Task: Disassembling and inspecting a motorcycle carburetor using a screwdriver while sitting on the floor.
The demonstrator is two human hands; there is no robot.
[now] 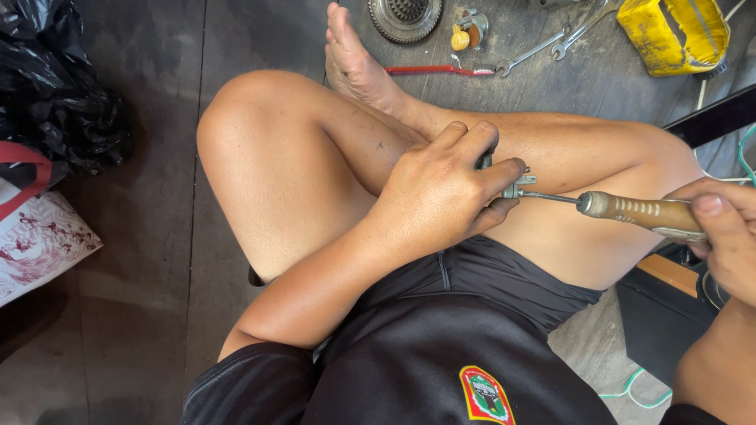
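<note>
A small grey metal part (pixel 510 187) sits clenched in the left hand (pixel 441 197), held over the person's crossed legs above the floor (pixel 142 315). The right hand (pixel 728 236) has its grip closed round the wooden handle of a screwdriver (pixel 642 212), tip touching the part. Near the bare foot (pixel 354 63), spanners (pixel 551 43), a gear (pixel 405 16) and a yellow container (pixel 673 31) lie on the floor.

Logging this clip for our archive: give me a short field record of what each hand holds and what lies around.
Left hand: closed round a small metal part
Right hand: grips the screwdriver by its wooden handle
Screwdriver tip: at the metal part
Floor beyond foot: gear, wrenches, yellow container
Left side: black plastic bag
</note>
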